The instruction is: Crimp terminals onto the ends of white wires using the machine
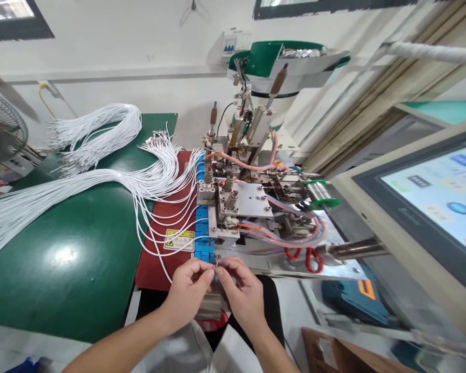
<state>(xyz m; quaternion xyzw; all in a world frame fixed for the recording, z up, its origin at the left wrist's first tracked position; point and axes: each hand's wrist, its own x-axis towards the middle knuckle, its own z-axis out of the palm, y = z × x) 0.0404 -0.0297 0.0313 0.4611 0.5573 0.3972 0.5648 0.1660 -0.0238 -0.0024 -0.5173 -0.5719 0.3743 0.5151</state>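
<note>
Both hands meet at the near end of a row of blue clamps (pixel 202 228) on the machine's left edge. My left hand (pixel 188 290) is closed in a pinch; a white cable (pixel 163 265) runs into it from the bundle. My right hand (pixel 241 290) is also pinched, its fingertips touching the left ones around the cable's tip. Whatever sits between the right fingers is too small and covered to make out. Other white cables (pixel 155 176) lead into the blue clamps from the left.
A green table (pixel 62 290) carries a looped cable bundle (pixel 118 116). The metal machine (pixel 244 199) has pneumatic tubes, a wire spool (pixel 320 194) and a green bowl feeder (pixel 260 59) behind. A touchscreen (pixel 442 191) juts in from the right. A fan (pixel 2 122) stands far left.
</note>
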